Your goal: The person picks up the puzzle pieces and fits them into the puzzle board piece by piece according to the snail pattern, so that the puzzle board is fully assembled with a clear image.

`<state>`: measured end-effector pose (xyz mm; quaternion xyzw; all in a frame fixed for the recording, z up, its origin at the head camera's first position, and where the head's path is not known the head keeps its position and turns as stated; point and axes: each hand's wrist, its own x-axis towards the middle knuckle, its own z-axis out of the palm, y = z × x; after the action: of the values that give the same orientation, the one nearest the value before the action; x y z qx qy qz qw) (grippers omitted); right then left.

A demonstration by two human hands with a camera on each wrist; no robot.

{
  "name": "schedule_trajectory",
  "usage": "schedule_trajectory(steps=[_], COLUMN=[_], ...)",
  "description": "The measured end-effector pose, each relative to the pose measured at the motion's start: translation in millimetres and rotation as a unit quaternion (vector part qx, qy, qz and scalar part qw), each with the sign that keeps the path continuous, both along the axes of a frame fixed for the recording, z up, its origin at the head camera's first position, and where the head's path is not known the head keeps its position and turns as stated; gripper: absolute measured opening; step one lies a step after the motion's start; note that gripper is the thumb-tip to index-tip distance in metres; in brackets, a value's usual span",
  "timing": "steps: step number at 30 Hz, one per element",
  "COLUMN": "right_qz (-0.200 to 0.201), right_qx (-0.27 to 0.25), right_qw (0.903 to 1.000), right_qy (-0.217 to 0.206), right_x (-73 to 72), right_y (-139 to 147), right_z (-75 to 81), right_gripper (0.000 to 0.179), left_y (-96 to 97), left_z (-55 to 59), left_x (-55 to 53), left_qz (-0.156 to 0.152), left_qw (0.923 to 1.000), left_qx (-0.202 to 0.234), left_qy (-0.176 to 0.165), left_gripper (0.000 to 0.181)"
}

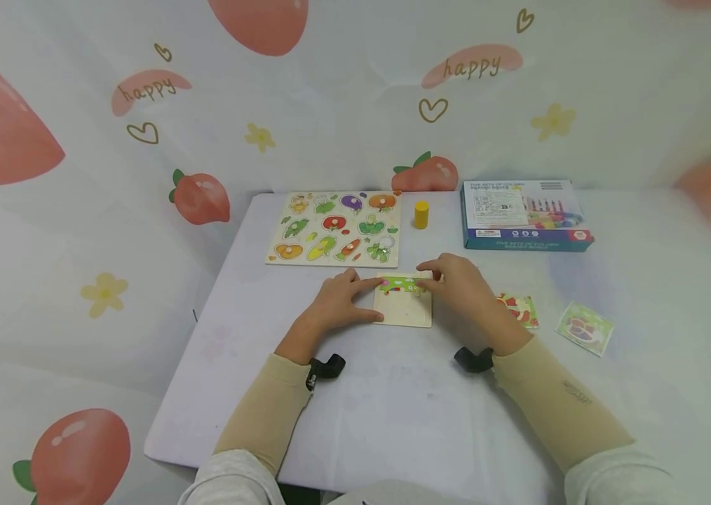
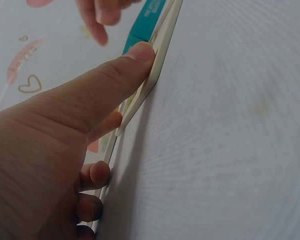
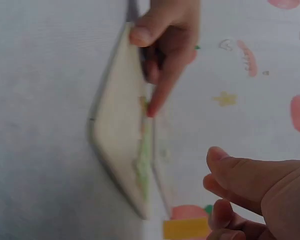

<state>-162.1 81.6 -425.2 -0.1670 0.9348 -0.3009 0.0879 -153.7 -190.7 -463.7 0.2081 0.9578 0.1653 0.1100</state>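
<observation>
A small square wooden board [image 1: 402,312] lies on the table before me, with a green printed strip piece [image 1: 401,285] along its far side. My left hand [image 1: 343,298] is at the board's left: its thumb presses near the close corner and its straight index finger touches the strip's left end. In the left wrist view the thumb lies against the board's edge [image 2: 162,55]. Over the board's far right corner is my right hand [image 1: 459,280], thumb and fingers loosely bent. Nothing shows between them in the right wrist view, where the hand [image 3: 260,192] stands apart from the board.
Behind the board lies a vegetable puzzle board [image 1: 336,228]. A yellow cylinder [image 1: 421,215] and a boxed set [image 1: 526,215] stand at the back. To the right are a red-and-green picture piece [image 1: 519,311], partly behind my forearm, and a pale picture square [image 1: 585,329].
</observation>
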Motion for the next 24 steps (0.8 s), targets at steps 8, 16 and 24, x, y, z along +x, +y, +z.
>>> schedule_trajectory(steps=[8, 16, 24], right_qz=[-0.003, 0.003, 0.011], right_qx=[-0.010, -0.043, -0.084], right_qw=[0.9996, 0.9948, 0.9832], right_qy=[0.025, 0.092, 0.162], right_x=[14.6, 31.1, 45.6], right_y=[10.6, 25.2, 45.4], right_z=[37.0, 67.9, 88.1], right_gripper=[0.034, 0.030, 0.026], left_y=[0.5, 0.5, 0.8], left_z=[0.6, 1.0, 0.9], left_x=[0.6, 0.4, 0.1], left_qz=[0.001, 0.000, 0.003], left_qw=[1.0000, 1.0000, 1.0000], left_qx=[0.003, 0.002, -0.003], left_qy=[-0.004, -0.002, -0.001], left_gripper=[0.082, 0.085, 0.087])
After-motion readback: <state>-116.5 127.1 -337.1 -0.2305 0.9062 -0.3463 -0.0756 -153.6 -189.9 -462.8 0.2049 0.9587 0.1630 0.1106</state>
